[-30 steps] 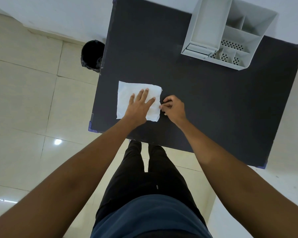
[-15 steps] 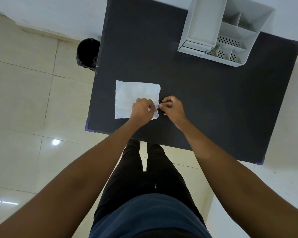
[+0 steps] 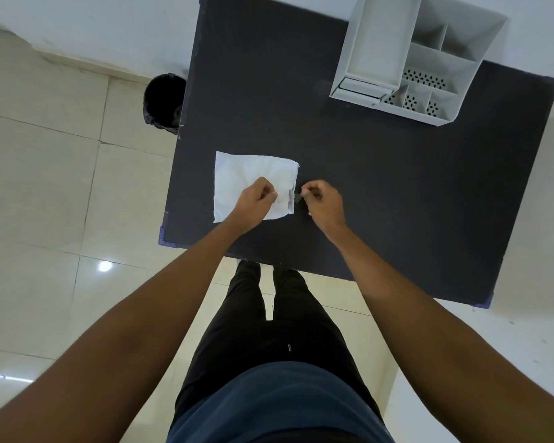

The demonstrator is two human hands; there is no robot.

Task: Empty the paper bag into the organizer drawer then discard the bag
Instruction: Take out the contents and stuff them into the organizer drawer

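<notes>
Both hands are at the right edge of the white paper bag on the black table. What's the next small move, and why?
Probably pull that edge open. The paper bag lies flat on the table; the left hand pinches it near its right edge, while the right hand pinches a small strip beside it. The organizer sits far off, so nothing can be tipped out yet.

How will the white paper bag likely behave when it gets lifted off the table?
The paper bag lies nearly flat and wrinkled, so it is probably light and floppy. Left hand pinches near its right edge; lifted there, it would likely droop. Contents cannot be seen.
</notes>
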